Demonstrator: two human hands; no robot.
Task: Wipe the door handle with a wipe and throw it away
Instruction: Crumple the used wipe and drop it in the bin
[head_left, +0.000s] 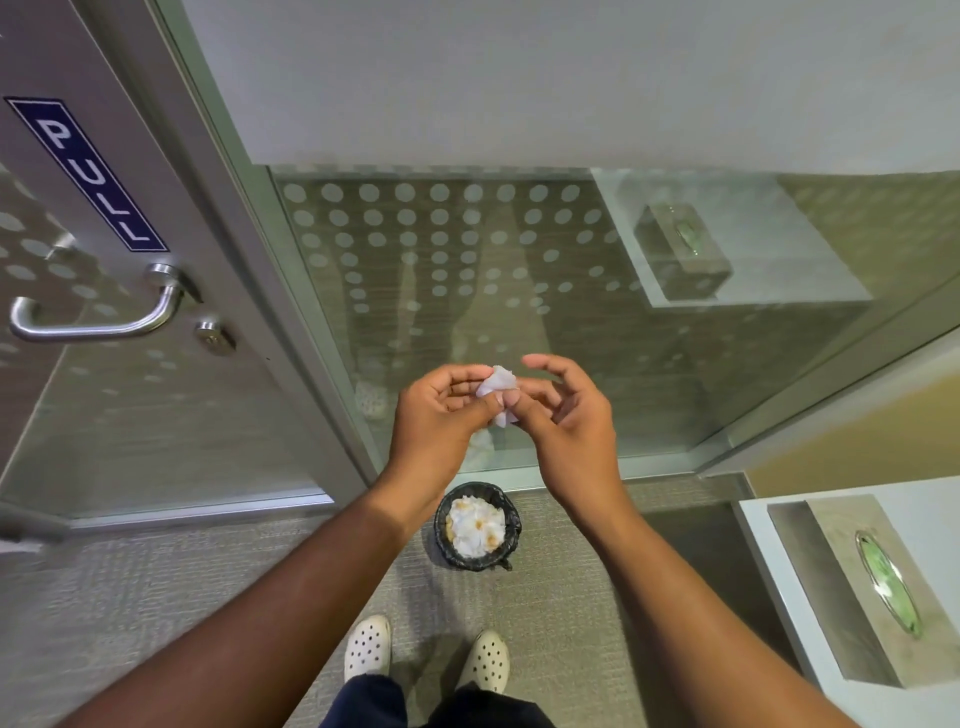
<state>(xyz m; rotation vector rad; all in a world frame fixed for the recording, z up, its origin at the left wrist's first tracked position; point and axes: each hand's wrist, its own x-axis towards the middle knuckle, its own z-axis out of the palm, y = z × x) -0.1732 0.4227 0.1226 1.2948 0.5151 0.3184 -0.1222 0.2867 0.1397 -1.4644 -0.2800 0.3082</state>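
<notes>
A crumpled white wipe (497, 385) sits between both hands at the middle of the view, in front of the glass wall. My left hand (439, 415) pinches it with thumb and fingers. My right hand (563, 415) touches it with thumb and forefinger, its other fingers spread. The metal lever door handle (98, 325) is on the door at the far left, well apart from both hands. Below my hands, on the floor, stands a small bin (477, 525) with a black liner, full of white crumpled tissues.
The door (171, 223) carries a blue PULL sign (85, 174) and a round lock (214, 338). A dotted glass wall (467, 260) stands ahead. A wipe dispenser box (878, 587) rests on a white shelf at the right. My white clogs (426, 654) stand on grey carpet.
</notes>
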